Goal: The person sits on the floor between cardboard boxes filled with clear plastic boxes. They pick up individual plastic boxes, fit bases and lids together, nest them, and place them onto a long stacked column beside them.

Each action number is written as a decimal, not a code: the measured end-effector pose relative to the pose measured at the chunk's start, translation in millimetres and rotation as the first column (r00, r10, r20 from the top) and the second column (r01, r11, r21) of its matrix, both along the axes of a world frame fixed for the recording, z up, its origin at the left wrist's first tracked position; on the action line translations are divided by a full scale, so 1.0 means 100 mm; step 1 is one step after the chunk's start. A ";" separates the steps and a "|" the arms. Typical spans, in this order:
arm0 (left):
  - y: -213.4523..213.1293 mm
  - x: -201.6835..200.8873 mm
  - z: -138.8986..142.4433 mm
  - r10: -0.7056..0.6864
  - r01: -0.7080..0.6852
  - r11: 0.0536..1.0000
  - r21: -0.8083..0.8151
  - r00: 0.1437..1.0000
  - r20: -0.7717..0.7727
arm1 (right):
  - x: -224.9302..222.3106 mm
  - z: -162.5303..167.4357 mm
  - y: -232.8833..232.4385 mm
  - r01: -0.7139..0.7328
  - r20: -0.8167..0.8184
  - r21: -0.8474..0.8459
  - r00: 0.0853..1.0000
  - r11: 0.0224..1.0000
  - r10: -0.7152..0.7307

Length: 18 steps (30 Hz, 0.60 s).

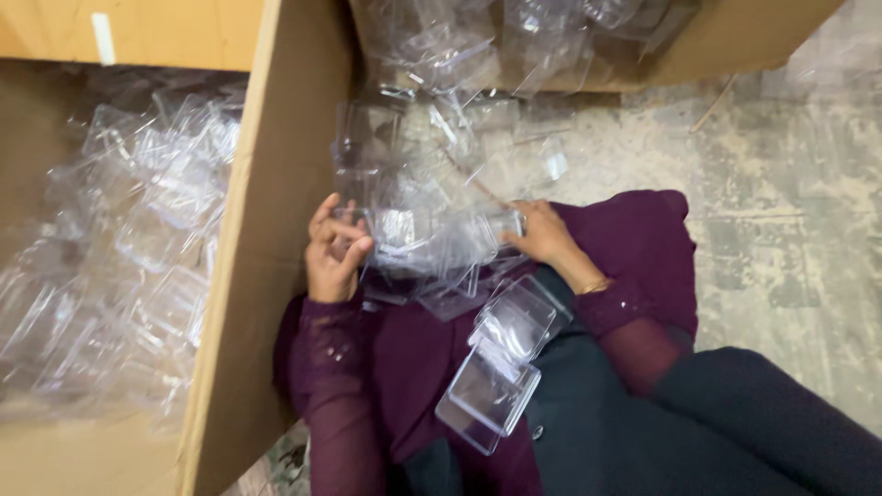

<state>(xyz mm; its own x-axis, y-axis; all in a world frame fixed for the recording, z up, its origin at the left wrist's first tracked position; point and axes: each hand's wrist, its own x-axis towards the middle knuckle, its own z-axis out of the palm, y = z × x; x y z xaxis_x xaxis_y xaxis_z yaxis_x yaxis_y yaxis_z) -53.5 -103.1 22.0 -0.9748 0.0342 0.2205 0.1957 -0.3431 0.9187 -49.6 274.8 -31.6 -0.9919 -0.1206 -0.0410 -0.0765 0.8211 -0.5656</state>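
So closest to the camera there's a short stack of clear plastic clamshell boxes (501, 367) lying on the person's lap, on the purple fabric (413, 358), just below the main pile of clear plastic cases (432, 230), which is what everything else sits around. The left hand (333, 253) is at the left edge of that pile, fingers curled and pinching the rim of one clear case, thumb pressed against the fingers. The right hand (544, 234) is at the pile's right edge, laid flat-ish on top of the cases with the fingers pressed down. I can't really tell if it's gripping one or just resting, it's all see-through and blurry. Left of the pile stands a tall cardboard wall (266, 230), and beyond that wall a big carton (37, 138) full of more clear cases. Past the pile, farther up, another cardboard box (698, 46) holds more of them. Right of the pile is a worn concrete floor (790, 211).
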 end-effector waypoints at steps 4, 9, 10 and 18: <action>0.02 0.03 0.13 -0.102 0.105 0.991 0.081 0.994 -0.040 | 0.09 0.05 -0.01 0.083 0.036 -0.014 0.996 0.996 -0.083; 0.08 0.14 0.37 -0.154 0.141 0.966 0.216 0.987 0.045 | 0.15 0.18 0.11 0.298 0.284 -0.368 0.938 0.881 -0.199; 0.12 0.17 0.40 -0.213 0.202 0.964 0.172 0.976 0.043 | 0.17 0.24 0.15 0.313 0.283 -0.372 0.935 0.874 -0.214; 0.82 0.35 0.24 -0.441 0.429 0.892 0.139 0.895 0.068 | 0.38 1.02 -0.28 -0.008 -0.175 -0.725 0.969 0.689 -0.172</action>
<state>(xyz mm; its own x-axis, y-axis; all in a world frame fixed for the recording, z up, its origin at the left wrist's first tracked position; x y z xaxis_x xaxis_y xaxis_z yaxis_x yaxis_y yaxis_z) -18.4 -21.3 45.7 -0.8845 0.4396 0.1566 -0.0840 -0.4802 0.8732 -11.3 246.4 70.3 -0.9705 0.0588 0.2336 -0.2198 0.1809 -0.9586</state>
